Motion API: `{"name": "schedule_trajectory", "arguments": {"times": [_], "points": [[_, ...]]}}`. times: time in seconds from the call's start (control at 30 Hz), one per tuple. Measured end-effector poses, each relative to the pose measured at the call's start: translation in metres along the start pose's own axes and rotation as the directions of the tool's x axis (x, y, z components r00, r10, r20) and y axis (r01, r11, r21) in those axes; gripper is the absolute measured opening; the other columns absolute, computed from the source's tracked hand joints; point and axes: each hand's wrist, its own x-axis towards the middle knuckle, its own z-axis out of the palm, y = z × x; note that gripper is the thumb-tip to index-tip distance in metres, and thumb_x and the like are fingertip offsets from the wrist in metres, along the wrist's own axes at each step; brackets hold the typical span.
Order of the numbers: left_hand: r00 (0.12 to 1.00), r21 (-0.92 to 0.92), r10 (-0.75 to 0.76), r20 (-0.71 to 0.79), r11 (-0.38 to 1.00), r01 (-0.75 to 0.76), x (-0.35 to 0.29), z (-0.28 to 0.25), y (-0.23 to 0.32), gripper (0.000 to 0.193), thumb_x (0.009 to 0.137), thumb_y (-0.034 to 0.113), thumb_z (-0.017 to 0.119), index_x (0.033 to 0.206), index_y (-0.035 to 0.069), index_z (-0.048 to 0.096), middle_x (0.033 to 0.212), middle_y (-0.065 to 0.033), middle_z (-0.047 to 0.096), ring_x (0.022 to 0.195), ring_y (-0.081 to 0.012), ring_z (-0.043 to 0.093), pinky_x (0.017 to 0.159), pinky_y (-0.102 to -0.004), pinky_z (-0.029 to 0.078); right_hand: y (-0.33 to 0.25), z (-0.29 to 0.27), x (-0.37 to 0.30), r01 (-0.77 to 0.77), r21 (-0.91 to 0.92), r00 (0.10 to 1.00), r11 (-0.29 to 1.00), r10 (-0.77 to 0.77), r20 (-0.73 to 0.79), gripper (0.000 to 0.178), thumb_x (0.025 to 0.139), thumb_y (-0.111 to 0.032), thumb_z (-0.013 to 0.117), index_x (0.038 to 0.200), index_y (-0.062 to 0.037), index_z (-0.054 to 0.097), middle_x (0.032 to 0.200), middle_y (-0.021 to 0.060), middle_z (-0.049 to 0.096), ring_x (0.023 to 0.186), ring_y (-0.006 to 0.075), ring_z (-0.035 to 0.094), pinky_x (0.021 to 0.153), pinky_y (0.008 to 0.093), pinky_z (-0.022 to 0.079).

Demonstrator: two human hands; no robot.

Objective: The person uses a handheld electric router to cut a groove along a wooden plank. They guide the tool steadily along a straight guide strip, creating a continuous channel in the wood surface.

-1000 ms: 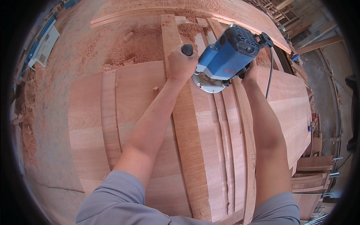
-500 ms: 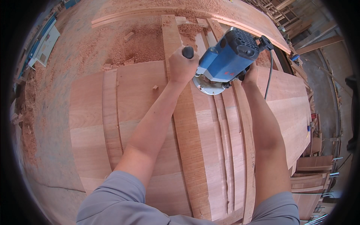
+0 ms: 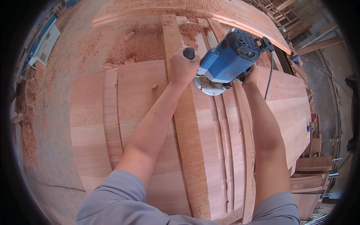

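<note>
Both hands are on a blue router (image 3: 229, 60) sitting base-down on a long plank (image 3: 195, 138) that runs near to far across the surface (image 3: 90, 123). Left hand (image 3: 183, 67) is clamped on the black knob (image 3: 189, 53) on the router's left; right hand (image 3: 250, 76) grips the right side, its handle hidden behind the motor body, so the hold there looks closed but the fingers can't be seen. The hands sit well apart with the router between them. Compared with a second ago the router and both hands sit in nearly the same spot, at most a slight creep toward the far end, so the pass along the plank looks slow or paused rather than finished. The round metal base (image 3: 208, 85) rests flat on the plank's right edge, beside thin strips (image 3: 229, 150) lying along it. The cord (image 3: 268, 80) drops to the right past the right wrist. Sawdust (image 3: 138, 43) is piled far left on the surface. Stacked boards (image 3: 313, 168) lie right.
</note>
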Motion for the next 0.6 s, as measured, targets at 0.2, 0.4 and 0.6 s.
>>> {"name": "schedule_trajectory", "arguments": {"times": [0.2, 0.4, 0.6], "points": [[1.0, 0.011, -0.012, 0.003, 1.0, 0.012, -0.0003, 0.0003, -0.0004, 0.016, 0.079, 0.015, 0.071, 0.083, 0.0, 0.072, 0.079, -0.023, 0.071, 0.08, -0.041, 0.072, 0.072, -0.0447, 0.057, 0.0013, -0.0004, -0.0006, 0.006, 0.011, 1.0, 1.0, -0.006, 0.004, 0.033, 0.094, -0.036, 0.06, 0.081, -0.0069, 0.068, 0.073, 0.0033, 0.062, 0.059, 0.0135, 0.057, 0.048, 0.03, 0.039], [1.0, 0.011, -0.002, 0.004, 1.0, 0.001, 0.0006, 0.0022, -0.0032, 0.015, 0.078, 0.013, 0.071, 0.085, 0.001, 0.073, 0.081, -0.0219, 0.072, 0.081, -0.0401, 0.072, 0.074, -0.0447, 0.057, 0.0054, -0.0031, 0.0063, 0.017, -0.008, 1.0, 1.0, -0.018, -0.026, 0.033, 0.093, -0.037, 0.061, 0.081, -0.007, 0.068, 0.074, 0.0034, 0.062, 0.058, 0.0139, 0.057, 0.047, 0.0305, 0.039], [1.0, 0.01, -0.008, 0.005, 1.0, 0.008, 0.0005, 0.0017, -0.0024, 0.015, 0.077, 0.012, 0.071, 0.086, 0.001, 0.072, 0.081, -0.0216, 0.071, 0.081, -0.0397, 0.072, 0.073, -0.0442, 0.057, 0.0054, -0.0038, 0.005, 0.003, -0.022, 1.0, 1.0, -0.003, -0.003, 0.033, 0.093, -0.039, 0.06, 0.079, -0.0093, 0.066, 0.071, 0.0024, 0.06, 0.049, 0.0139, 0.052, 0.039, 0.0307, 0.032]]}}
